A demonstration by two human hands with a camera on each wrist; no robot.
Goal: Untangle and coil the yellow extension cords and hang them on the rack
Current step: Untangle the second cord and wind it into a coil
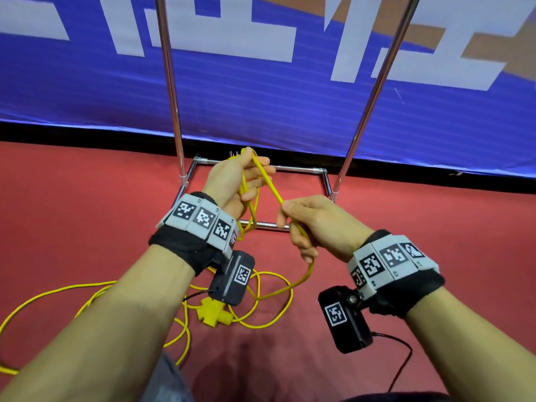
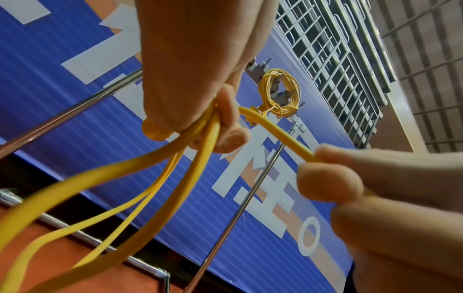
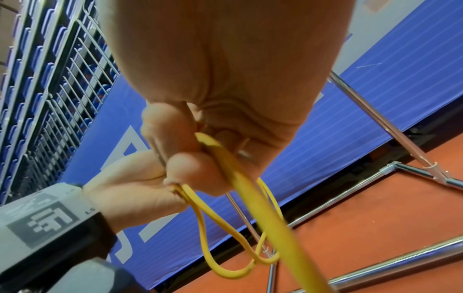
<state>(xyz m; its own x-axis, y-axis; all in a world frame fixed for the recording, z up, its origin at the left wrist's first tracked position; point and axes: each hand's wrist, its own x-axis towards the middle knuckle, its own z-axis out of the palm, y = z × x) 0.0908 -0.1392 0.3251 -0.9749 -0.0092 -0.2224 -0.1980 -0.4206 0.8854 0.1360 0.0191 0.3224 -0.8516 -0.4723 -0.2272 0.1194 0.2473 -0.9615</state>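
- Our left hand (image 1: 232,181) is closed round a few hanging loops of the thin yellow rubber-sheathed extension cord (image 1: 268,184), acting as the anchor for the coil.
- Our right hand (image 1: 316,224) pinches the next stretch of that cord, pulled taut toward the left so another loop can be laid in.
- The loose remainder, with its yellow plug block (image 1: 213,311), sprawls on the red carpet floor (image 1: 87,227) below our wrists.
- Beyond stands the chrome tube rack (image 1: 174,97); a finished yellow coil (image 2: 279,93) already hangs up there.

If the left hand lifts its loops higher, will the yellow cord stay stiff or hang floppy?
Probably floppy: the yellow cord droops in limp loops below the left hand. It only looks straight where the right hand pulls it tight. The slack on the floor would likely drag along.
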